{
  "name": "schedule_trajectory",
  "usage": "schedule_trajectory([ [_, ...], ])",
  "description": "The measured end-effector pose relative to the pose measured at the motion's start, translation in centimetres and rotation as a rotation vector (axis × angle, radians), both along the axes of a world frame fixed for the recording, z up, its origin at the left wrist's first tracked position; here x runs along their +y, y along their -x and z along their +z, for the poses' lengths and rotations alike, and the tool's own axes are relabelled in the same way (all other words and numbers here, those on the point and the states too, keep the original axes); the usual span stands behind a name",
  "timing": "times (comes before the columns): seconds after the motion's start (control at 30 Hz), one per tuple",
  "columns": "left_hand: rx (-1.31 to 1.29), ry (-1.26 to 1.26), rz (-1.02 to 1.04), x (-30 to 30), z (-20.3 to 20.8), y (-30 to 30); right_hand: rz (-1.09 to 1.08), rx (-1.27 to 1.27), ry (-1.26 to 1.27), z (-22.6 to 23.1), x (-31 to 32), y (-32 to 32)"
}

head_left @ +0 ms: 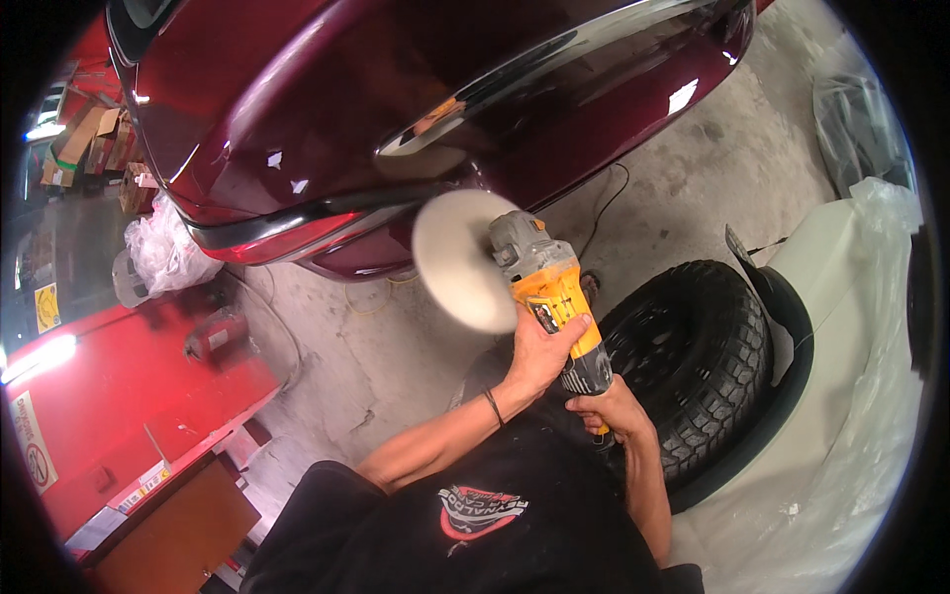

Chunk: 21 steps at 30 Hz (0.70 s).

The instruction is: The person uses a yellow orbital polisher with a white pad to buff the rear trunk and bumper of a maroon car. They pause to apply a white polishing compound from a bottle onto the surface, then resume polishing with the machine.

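Observation:
Both my hands hold a yellow and black power polisher [556, 292] with a grey head. My left hand [542, 348] wraps round its yellow body near the head. Further back, my right hand [616, 408] is closed round the rear end by the cord. A round white polishing pad [463, 259] on the head looks smeared, as if turning. Its upper edge overlaps the lower edge of a glossy dark red car [327, 109] near the tail light [287, 236]; I cannot tell whether they touch.
A large black tyre [708, 366] sits at my right in the fender of a pale vehicle [841, 327] partly draped in clear plastic. At left stands a red machine [119, 396] with a plastic bag [166, 247] on it. A cord [606, 213] lies on the concrete floor [346, 361].

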<state>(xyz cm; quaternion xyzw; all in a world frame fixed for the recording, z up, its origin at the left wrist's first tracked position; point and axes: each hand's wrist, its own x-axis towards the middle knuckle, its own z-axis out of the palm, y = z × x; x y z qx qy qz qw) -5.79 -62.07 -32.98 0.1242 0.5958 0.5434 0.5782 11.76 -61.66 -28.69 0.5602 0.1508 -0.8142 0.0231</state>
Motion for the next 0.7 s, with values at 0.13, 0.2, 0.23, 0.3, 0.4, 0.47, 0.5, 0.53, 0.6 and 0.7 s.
schedule_trajectory([
  [0.13,-0.12,-0.008,-0.041,2.6,-0.7,-0.4,0.048,-0.128,-0.132,0.9,1.7,-0.2],
  [0.2,-0.221,-0.047,-0.031,4.3,-1.3,-0.5,0.1,-0.225,-0.213,1.3,3.1,0.0],
  [0.23,-0.24,-0.054,-0.049,4.9,-1.6,-0.3,0.183,-0.307,-0.295,2.0,4.0,0.3],
  [0.3,-0.318,-0.089,-0.031,6.3,-1.8,-0.2,0.259,-0.372,-0.476,2.9,5.7,0.9],
  [0.4,-0.407,-0.11,-0.026,7.5,-1.5,0.0,0.325,-0.425,-0.6,3.1,6.6,1.2],
  [0.47,-0.372,-0.099,-0.018,7.6,-1.1,-0.1,0.318,-0.441,-0.489,4.0,7.2,1.8],
  [0.5,-0.352,-0.087,-0.008,7.4,-0.9,0.0,0.297,-0.423,-0.444,3.8,7.0,1.7],
  [0.53,-0.333,-0.075,0.002,7.0,-0.6,0.0,0.276,-0.405,-0.399,3.4,6.5,1.5],
  [0.6,-0.293,-0.051,0.002,6.4,-0.6,-0.1,0.256,-0.372,-0.335,3.1,6.0,1.0],
  [0.7,-0.269,-0.04,-0.012,4.9,-0.6,0.2,0.237,-0.32,-0.272,3.4,5.3,0.9],
])
